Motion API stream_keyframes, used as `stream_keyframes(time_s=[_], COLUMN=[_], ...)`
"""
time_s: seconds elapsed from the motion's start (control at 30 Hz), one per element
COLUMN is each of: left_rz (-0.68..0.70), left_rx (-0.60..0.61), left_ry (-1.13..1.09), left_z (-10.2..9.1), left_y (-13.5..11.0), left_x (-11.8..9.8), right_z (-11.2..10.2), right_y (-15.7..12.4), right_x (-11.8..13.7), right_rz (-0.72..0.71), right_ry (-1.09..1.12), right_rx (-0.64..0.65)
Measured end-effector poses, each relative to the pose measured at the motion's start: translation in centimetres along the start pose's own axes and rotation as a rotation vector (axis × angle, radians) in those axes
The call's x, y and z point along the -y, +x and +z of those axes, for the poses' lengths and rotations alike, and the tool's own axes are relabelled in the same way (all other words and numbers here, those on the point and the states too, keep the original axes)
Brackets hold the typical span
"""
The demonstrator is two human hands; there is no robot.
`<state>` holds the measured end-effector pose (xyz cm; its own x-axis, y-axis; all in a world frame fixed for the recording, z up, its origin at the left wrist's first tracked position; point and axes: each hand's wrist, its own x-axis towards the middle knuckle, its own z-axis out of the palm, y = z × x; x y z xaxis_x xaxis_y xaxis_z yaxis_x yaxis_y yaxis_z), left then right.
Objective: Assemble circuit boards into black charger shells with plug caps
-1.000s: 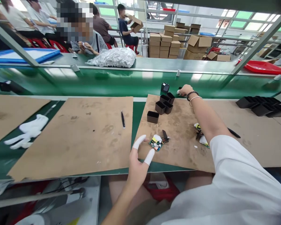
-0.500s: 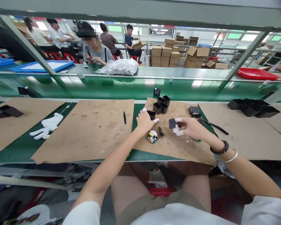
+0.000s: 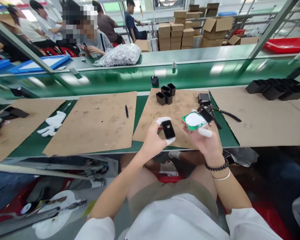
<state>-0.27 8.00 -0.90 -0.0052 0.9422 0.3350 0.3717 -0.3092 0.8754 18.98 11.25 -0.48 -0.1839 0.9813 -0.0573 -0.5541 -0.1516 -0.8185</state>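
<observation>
My left hand (image 3: 152,139) grips a small black plastic case (image 3: 168,129), its open mouth turned up toward me and a small pale piece showing inside. My right hand (image 3: 208,142), palm up, holds a green circuit board (image 3: 193,120) with a large white patch on its upturned face. A flat black plate (image 3: 206,114) sits at the board's right edge, seemingly joined to it. White covers are on the fingertips of both hands. Case and board are apart, both above the brown cardboard sheet (image 3: 150,125).
Several black cases (image 3: 165,94) stand behind my hands. Pliers (image 3: 226,114) and another black box (image 3: 204,98) lie to the right. More cases (image 3: 275,89) are far right. A pen (image 3: 126,111) and a white glove (image 3: 52,123) lie left. A person (image 3: 90,40) sits across.
My left hand has lifted a case off the cardboard and drawn it toward me. My right hand has turned palm up, showing the board's white-patched face. The camera has tilted down.
</observation>
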Motion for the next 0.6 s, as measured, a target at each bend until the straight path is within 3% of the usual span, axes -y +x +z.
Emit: stream_keyframes(time_s=[0.1,0.27,0.47,0.6], left_rz=[0.043,0.134,0.180,0.203], left_rx=[0.028,0.073,0.082,0.092], left_ry=[-0.022,0.005,0.071,0.100], left_z=[0.6,0.4,-0.1,-0.2], left_y=[-1.7,-2.2,-2.1,-2.2], left_x=[-1.3,-3.5,-4.6,-4.8], right_z=[0.4,0.7,0.0,-0.3], right_y=[-2.4,-4.6,-3.9,-3.3], right_x=[-0.2,1.0,1.1,0.8], right_rz=[-0.229,-0.430,-0.705,-0.846], right_ry=[-0.200,-0.497,-0.578,-0.683], right_rx=[-0.034,0.170,0.328,0.367])
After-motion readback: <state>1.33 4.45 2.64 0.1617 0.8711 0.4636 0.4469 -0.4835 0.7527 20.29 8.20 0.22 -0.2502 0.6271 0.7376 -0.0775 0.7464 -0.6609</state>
